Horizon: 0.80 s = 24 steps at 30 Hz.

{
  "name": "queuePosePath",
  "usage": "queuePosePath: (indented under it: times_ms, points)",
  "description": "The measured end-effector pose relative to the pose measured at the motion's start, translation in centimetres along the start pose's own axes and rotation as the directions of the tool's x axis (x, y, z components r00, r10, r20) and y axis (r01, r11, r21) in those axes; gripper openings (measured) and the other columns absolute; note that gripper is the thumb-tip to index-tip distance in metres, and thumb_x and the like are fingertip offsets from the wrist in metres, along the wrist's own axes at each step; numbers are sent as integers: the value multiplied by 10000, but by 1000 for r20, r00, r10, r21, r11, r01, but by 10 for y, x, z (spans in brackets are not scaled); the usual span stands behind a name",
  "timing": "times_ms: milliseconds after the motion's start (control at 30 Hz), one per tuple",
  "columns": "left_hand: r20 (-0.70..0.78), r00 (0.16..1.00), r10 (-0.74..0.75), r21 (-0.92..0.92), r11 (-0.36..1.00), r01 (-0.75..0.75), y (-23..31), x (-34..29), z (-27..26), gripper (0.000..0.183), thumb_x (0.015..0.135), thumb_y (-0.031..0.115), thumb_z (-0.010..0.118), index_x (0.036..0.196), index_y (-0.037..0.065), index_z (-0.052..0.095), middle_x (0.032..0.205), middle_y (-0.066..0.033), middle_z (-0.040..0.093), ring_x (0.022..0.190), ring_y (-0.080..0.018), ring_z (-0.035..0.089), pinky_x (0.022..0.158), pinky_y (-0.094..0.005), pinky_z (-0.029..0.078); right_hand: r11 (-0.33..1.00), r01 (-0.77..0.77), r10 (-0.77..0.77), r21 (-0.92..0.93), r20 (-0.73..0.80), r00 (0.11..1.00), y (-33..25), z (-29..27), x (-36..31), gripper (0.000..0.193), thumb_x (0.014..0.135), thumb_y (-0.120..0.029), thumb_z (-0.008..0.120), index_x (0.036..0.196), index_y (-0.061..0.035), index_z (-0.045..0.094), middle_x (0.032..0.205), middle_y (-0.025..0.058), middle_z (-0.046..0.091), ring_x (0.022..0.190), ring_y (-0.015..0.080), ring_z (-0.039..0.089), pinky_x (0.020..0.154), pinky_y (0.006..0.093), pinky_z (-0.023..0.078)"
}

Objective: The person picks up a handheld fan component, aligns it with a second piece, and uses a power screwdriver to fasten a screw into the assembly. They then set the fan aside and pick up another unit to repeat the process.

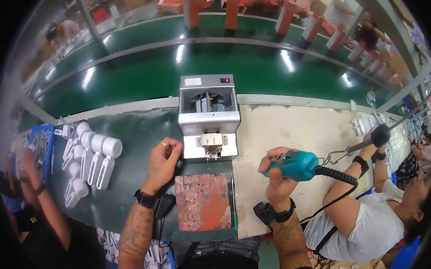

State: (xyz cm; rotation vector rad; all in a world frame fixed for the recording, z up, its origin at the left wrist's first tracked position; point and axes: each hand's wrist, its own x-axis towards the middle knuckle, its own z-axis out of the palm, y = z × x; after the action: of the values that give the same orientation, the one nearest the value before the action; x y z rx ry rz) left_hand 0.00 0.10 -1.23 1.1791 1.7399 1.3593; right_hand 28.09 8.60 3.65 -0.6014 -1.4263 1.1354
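My right hand [279, 180] grips a teal electric screwdriver [298, 166], which lies sideways above the beige part of the bench. A black coiled cord and a metal hook hang on its right end. My left hand [160, 165] is closed beside the left side of a grey screw feeder [210, 119]; whatever its fingers may hold is hidden. Loose screws show in the feeder's top window. In front of the feeder lies a worn reddish pad [204, 202], between my two forearms.
Several white plastic housings with round heads [101, 151] lie at the left. A thin green-handled tool [235, 219] sits along the pad's right edge. Beyond the bench runs a green conveyor [140, 73] with orange boxes [283, 16] on its far side. Co-workers sit at left and right.
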Motion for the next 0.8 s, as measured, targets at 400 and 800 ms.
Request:
queuePosePath:
  times_ms: [400,800]
  points:
    - [-7,999,-36,-18,999,36,11,-2,1,130,1013,116,572,974,-2,611,801,37,577,726,-32,511,664,-210,437,998,-2,-6,66,118,993,7,-1,-4,582,888,-382,777,1233,15,528,781,50,634,648,81,548,587,229,440]
    - [-10,1000,-16,22,1000,16,13,-2,2,145,1012,124,571,965,-7,612,784,38,572,716,-34,502,652,-216,429,998,-8,-1,70,125,992,4,1,-4,545,903,-350,766,1219,20,520,727,27,609,598,65,515,566,215,422]
